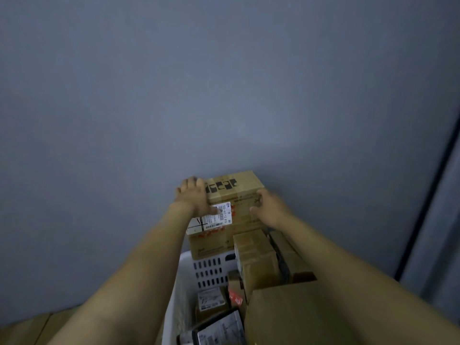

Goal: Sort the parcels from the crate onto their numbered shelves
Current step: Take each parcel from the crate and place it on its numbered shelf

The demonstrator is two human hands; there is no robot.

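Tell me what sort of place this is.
Probably a parcel sorting or store room, though no shelves show: a white slotted crate packed with cardboard parcels, the left hand and right hand holding a large box with a barcoded shipping label, and a plain grey wall behind.

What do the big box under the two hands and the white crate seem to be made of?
The big box looks like brown cardboard, matte, with folded edges, a taped seam and a white paper label stuck on. The crate is probably moulded plastic, white and smooth: its wall has rows of regular slots.
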